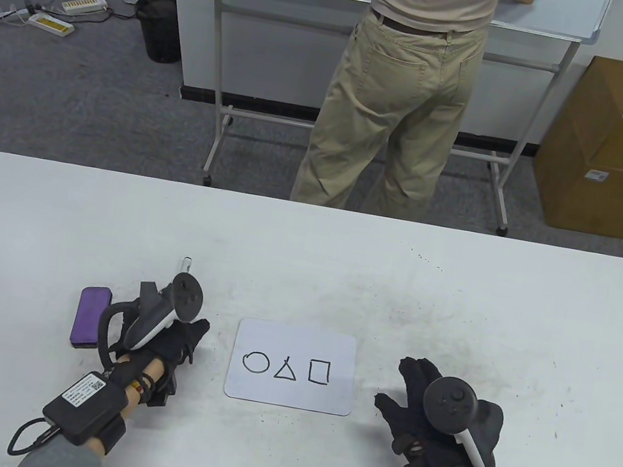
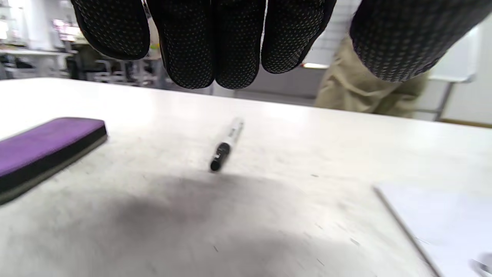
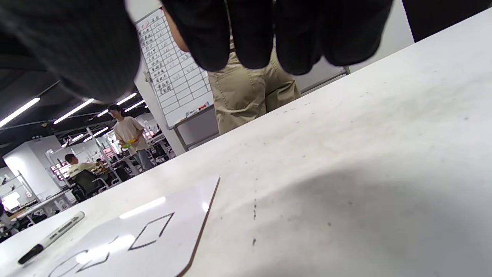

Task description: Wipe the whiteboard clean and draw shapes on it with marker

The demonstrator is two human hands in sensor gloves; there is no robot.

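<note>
Three shapes already sit on the whiteboard (image 1: 293, 366), which lies between my hands on the table (image 1: 307, 257): circle, triangle, square. So wiping comes first, I judge. The purple eraser (image 1: 90, 317) lies at nine o'clock of my left hand (image 1: 172, 341), just beside it; the marker (image 2: 226, 145) lies at twelve. Both that hand and my right hand (image 1: 425, 410) hover with fingers relaxed, holding nothing. Next, my left must reach across and grip the eraser.

Black dotted gloves (image 2: 215, 42), grey-white trackers (image 1: 168, 311), grey sleeve (image 1: 60, 460).
</note>
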